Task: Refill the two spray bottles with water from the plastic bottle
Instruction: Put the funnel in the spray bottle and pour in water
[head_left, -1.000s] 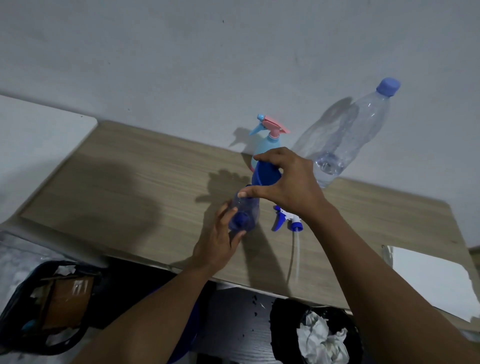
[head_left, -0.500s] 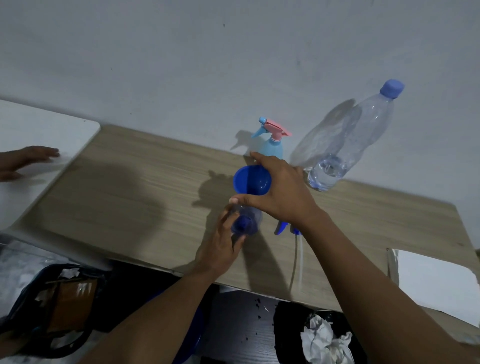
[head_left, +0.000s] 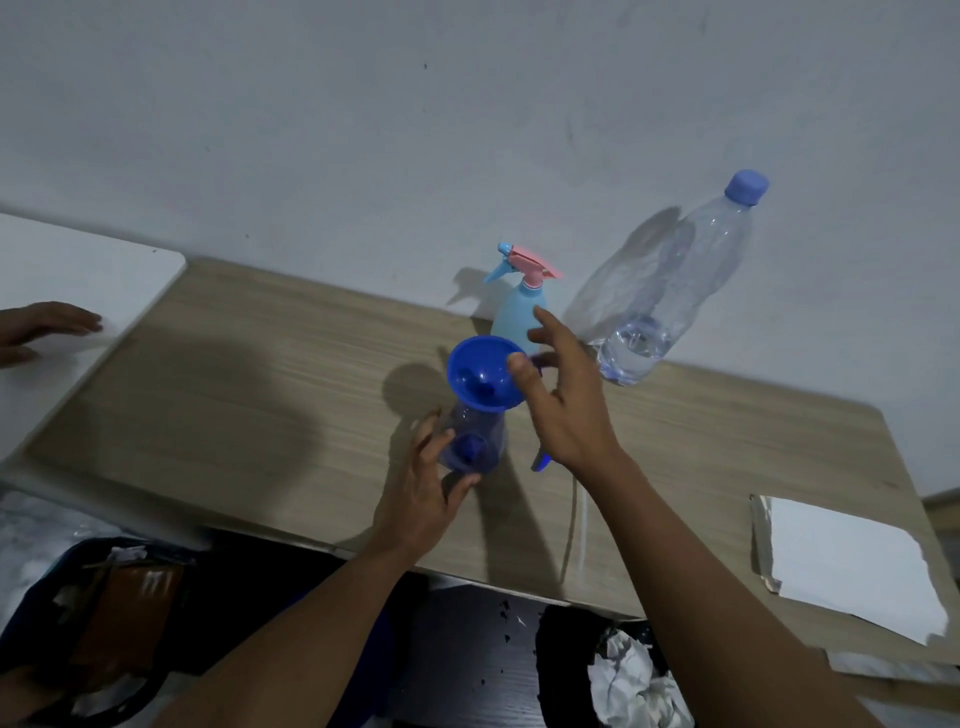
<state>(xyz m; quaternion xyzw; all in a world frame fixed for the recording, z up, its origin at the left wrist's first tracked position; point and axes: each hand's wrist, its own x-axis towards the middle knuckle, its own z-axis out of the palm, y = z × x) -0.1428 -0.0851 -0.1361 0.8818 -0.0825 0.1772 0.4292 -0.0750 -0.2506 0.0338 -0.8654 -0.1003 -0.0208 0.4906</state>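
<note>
A clear blue spray bottle (head_left: 474, 441) stands without its head on the wooden table (head_left: 249, 415). A blue funnel (head_left: 479, 375) sits in its neck. My left hand (head_left: 422, 500) grips this bottle low down, thumb on the right, fingers on the left. My right hand (head_left: 563, 401) hovers beside the funnel with fingers spread, its thumb at the funnel's rim. Behind stands a light blue spray bottle (head_left: 517, 317) with a pink trigger. The capped plastic bottle (head_left: 670, 291) stands at the wall with a little water in it. The removed spray head (head_left: 540, 460) and its tube lie under my right wrist.
Another person's hand (head_left: 44, 328) rests on a white surface at the left. A white sheet (head_left: 852, 561) lies on the table's right end. Below the front edge are a bin with crumpled paper (head_left: 636, 675) and a dark bag (head_left: 104, 613).
My right hand has set the funnel into the bottle's neck and loosened its grip, fingers now spread. My left hand stays on the bottle.
</note>
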